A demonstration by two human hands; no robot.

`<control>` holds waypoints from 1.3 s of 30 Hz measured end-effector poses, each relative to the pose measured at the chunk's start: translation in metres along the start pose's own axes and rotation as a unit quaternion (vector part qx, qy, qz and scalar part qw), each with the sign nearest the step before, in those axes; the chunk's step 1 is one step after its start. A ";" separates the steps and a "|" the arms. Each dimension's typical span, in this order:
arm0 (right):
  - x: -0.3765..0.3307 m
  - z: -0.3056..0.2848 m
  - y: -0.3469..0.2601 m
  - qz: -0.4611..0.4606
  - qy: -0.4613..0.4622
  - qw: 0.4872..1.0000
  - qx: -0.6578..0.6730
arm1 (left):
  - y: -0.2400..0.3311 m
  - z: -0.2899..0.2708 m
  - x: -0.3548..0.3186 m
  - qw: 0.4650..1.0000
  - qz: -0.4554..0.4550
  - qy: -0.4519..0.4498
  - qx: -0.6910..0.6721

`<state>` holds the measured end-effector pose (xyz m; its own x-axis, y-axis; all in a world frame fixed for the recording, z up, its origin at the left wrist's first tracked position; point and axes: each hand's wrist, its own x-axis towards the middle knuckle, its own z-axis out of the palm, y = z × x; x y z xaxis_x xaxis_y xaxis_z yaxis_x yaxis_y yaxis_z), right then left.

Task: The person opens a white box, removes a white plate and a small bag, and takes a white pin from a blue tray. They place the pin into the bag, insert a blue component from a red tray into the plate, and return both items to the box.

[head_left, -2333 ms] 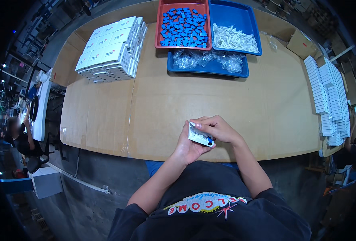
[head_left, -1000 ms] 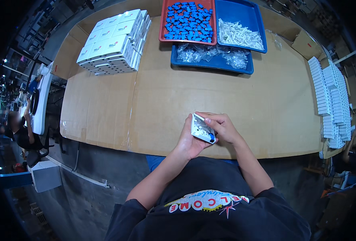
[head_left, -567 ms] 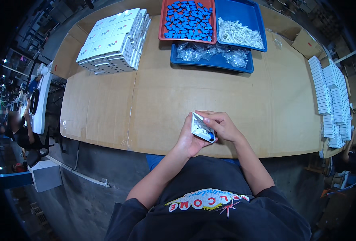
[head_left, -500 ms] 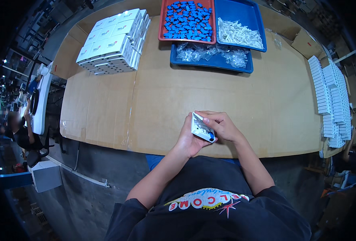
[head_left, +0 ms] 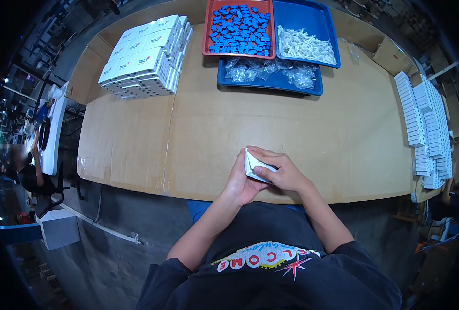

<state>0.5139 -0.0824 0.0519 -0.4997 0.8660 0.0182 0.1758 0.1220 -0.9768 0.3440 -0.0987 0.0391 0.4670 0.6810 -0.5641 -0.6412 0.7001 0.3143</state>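
Observation:
A small white box [head_left: 251, 164] is held between my two hands, just above the near part of the cardboard-covered table [head_left: 214, 134]. My left hand [head_left: 238, 182] wraps round its left side and underside. Over its top lies my right hand [head_left: 283, 174], the thumb pressing on the white lid and the fingers curled round the far edge. The lid hides what is inside, and my right hand covers the box's right part.
Stacked white boxes [head_left: 141, 57] stand at the far left, and more rows of them [head_left: 430, 121] at the right edge. At the back are a red tray [head_left: 205, 44] of blue parts, a blue tray [head_left: 304, 15] of white pieces and a blue tray [head_left: 271, 86] of clear plastic bags.
The box's lid has come down over the white and blue contents that showed before. My right thumb has moved nearer to me, onto the lid.

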 end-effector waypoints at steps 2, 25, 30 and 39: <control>-0.002 0.002 -0.001 -0.012 -0.007 1.000 -0.021 | 0.000 0.000 -0.003 1.000 0.003 -0.002 0.004; -0.009 -0.015 -0.050 -0.186 0.000 0.977 -0.104 | 0.014 0.036 -0.039 0.983 0.124 -0.041 0.131; -0.010 -0.009 -0.045 -0.149 0.109 0.982 -0.035 | 0.014 0.041 -0.044 0.976 0.133 -0.068 0.157; -0.024 -0.009 -0.030 0.020 0.139 0.952 0.271 | 0.032 0.029 -0.068 0.896 0.116 -0.045 0.427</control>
<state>0.5285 -0.1020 0.0827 -0.2450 0.9688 -0.0383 -0.3113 -0.1160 -0.9432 0.3098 -0.1160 0.1098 0.4540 0.8166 -0.3564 -0.0462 0.4211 0.9059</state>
